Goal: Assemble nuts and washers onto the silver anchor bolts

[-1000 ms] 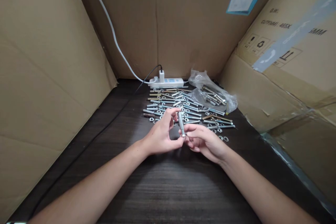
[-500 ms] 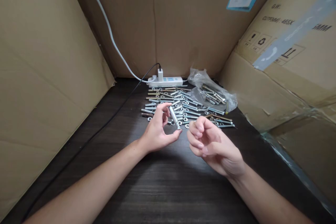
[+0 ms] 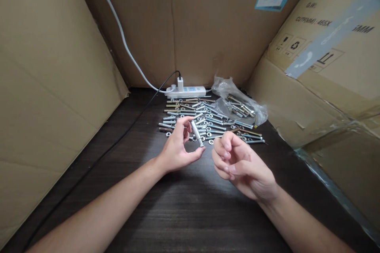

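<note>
My left hand [image 3: 178, 151] pinches a short silvery expansion bolt [image 3: 196, 133] end to end, one end at the fingertips and the other against the thumb. The bolt tilts, its lower end to the right, and is held above the dark table [image 3: 184, 213]. To its right, my right hand [image 3: 244, 168] is raised with the palm side partly showing. Its fingers are curled in and the thumb presses against them; whatever they may hold is hidden. Beyond both hands lie several loose bolts [image 3: 215, 127], with nuts [image 3: 168, 134] and washers [image 3: 210, 142] among them.
A white power strip [image 3: 194, 91] with a plug and cables stands at the back. A clear plastic bag [image 3: 259, 114] with more bolts lies behind on the right. The black cable [image 3: 118, 140] crosses the table on the left. Cardboard walls [image 3: 204, 35] enclose three sides.
Both hands keep almost the same pose, and the left still holds the expansion bolt. The whole view has shifted very slightly.
</note>
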### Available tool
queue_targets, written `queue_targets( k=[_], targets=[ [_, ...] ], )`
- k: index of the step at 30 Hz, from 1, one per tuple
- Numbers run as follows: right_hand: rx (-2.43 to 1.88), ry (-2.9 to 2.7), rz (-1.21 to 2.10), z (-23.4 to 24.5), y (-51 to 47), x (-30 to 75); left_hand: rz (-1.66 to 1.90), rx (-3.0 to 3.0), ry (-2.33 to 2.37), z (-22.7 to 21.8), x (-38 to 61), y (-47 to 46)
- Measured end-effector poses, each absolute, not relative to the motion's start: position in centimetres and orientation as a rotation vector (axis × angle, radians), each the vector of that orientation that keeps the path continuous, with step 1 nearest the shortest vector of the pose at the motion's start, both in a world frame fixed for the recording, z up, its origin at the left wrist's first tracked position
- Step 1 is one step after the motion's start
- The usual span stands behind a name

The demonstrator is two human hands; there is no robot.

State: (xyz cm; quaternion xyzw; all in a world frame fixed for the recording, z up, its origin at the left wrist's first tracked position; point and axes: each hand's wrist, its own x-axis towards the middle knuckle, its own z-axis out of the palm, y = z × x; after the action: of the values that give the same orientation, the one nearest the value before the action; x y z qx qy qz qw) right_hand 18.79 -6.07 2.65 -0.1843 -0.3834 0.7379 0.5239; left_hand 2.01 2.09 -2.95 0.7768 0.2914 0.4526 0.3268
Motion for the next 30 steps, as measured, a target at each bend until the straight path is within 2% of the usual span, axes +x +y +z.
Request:
queue_targets(
  k=[14,18,21,25,27,30],
  targets=[
    [-0.468,-0.936,1.755,2.4,-5.9,18.7,1.132,2.014,0.802,-2.9,1.9,2.0],
    [-0.544,-1.041,1.661,2.6,-5.5,19.1,1.138,2.008,0.803,-2.9,2.0,2.0],
    [-0.861,-1.401,1.339,3.1,-4.8,21.4,1.147,2.014,0.807,-2.8,2.0,2.0],
    [-1.504,-1.837,0.537,3.0,-4.2,26.9,1.129,2.025,0.813,-2.7,2.0,2.0],
    [-1.759,-1.907,0.441,2.0,-4.2,29.5,1.121,2.033,0.818,-2.7,2.0,2.0],
    [-1.986,-1.979,0.549,0.2,-4.7,31.7,1.112,2.087,0.827,-2.8,1.9,2.1]
  ],
)
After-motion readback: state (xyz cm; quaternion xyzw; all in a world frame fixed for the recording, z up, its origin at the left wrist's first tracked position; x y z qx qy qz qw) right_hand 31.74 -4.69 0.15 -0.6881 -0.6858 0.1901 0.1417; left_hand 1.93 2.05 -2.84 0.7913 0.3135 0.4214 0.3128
